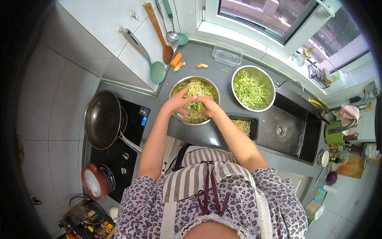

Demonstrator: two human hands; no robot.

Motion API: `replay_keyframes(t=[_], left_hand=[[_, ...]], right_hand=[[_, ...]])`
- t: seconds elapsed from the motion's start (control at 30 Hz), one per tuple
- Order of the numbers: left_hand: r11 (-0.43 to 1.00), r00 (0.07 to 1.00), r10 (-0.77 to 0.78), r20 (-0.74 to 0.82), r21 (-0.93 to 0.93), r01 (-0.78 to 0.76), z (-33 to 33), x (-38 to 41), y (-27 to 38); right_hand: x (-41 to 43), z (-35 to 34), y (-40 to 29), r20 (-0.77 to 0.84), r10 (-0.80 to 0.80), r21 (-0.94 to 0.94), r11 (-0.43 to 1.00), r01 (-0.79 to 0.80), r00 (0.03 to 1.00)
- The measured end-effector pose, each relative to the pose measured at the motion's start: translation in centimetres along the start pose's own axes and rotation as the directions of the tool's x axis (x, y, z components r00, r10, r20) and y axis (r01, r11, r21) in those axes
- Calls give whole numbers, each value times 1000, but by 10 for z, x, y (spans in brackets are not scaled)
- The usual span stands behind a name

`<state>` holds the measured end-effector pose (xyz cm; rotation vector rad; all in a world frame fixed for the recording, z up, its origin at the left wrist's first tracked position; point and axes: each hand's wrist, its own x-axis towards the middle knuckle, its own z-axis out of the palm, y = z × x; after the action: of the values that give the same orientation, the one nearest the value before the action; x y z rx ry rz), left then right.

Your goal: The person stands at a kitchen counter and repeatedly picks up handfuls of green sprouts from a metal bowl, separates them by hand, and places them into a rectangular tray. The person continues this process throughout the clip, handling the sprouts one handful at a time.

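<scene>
A metal bowl [217, 93] of bean sprouts stands on the grey counter in front of me. Both hands are inside it: my left hand [178, 102] at its left side, my right hand [209, 106] at its right, fingertips close together over a clump of sprouts [197, 89]. The sprouts lie between and under my hands, and both seem to hold them. To the right, a second metal bowl [272, 100] holds green-topped sprouts [250, 89]. Partly behind my right forearm, a black sink basket [254, 128] contains thin pale scraps [242, 126].
A carrot [176, 59], ginger pieces [179, 66] and a clear plastic container [227, 56] lie along the back. The sink [277, 143] is at right. A wok [103, 119] and a red-brown pot [100, 182] stand on the hob at left. Utensils, including a green skimmer [157, 72], hang on the wall.
</scene>
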<state>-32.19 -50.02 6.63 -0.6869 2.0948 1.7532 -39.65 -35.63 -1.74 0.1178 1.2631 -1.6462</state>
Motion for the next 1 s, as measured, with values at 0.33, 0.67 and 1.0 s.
replay_keyframes(t=[0.33,0.67,1.0], left_hand=[[952,939,306,-158,27,-305,-35,6,-36],[702,936,341,-90,-638,-317,29,36,-49],[384,989,149,-24,-920,-81,28,38,-74]], right_hand=[[-4,-21,-4,173,-106,326,944,45,979],[-24,17,-14,58,-535,-300,796,526,843],[-44,34,-7,363,-624,-796,179,578,692]])
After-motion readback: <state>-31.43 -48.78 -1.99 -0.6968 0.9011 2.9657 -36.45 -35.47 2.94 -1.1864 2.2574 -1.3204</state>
